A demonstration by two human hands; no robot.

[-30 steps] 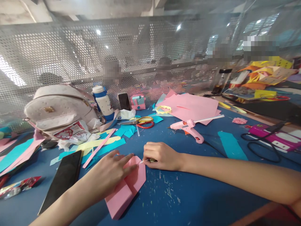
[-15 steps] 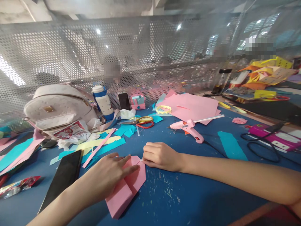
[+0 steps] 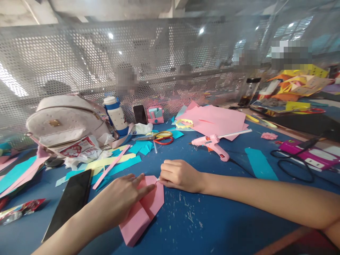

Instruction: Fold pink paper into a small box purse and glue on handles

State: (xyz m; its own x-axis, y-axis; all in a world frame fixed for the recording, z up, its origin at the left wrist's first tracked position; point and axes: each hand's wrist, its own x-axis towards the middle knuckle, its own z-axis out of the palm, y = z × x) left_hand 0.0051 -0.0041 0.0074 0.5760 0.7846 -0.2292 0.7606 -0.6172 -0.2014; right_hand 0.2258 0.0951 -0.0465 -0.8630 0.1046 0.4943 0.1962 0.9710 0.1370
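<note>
A folded pink paper (image 3: 145,212) lies on the blue table (image 3: 212,219) in front of me. My left hand (image 3: 124,194) rests flat on its upper part, fingers stretched out and pressing it down. My right hand (image 3: 179,175) sits at the paper's top right corner with its fingers curled in a pinch. A thin white sliver shows at the fingertips, too small to name.
A pink glue gun (image 3: 211,144) lies beyond my hands with pink sheets (image 3: 217,120) behind it. Scissors (image 3: 159,136), coloured paper strips (image 3: 114,163), a black phone (image 3: 71,202), a white backpack (image 3: 63,122) and a bottle (image 3: 115,115) sit left. A perforated screen (image 3: 132,60) closes the back.
My right hand has slid slightly left toward the paper's corner and the small yellowish bit seen under it earlier no longer shows. The left hand has barely moved.
</note>
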